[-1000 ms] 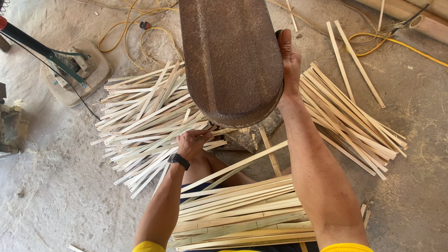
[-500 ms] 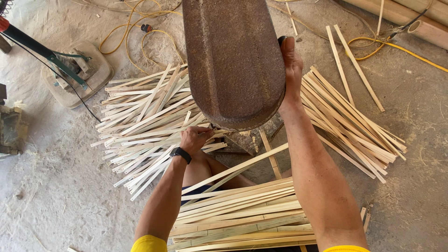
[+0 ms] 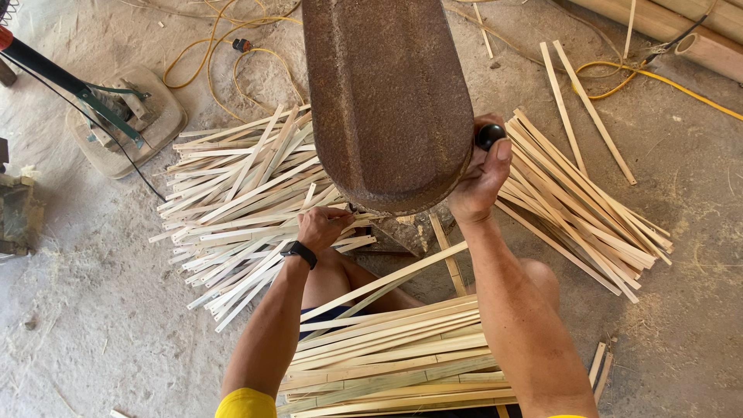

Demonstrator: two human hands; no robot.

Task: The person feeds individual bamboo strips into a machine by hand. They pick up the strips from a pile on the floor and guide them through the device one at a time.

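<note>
1. Yellow cable (image 3: 232, 58) loops on the dusty floor (image 3: 93, 340) ahead of me.
2. Grey machine base (image 3: 128, 120) far left.
3. Bamboo pole (image 3: 681, 31) top right.

Rusty brown machine cover (image 3: 387, 101), black knob (image 3: 489, 136), pale yellow bamboo strips (image 3: 240, 201), black wristband (image 3: 299, 253), yellow cable (image 3: 681, 85), grey dusty floor (image 3: 77, 340), yellow sleeves (image 3: 246, 404).

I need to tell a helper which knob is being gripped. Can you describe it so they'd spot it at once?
Find the big rusty brown machine housing at top centre. On its right edge the right hand wraps a small round knob. It is glossy black, unlike the pale bamboo strips beside it.
</note>
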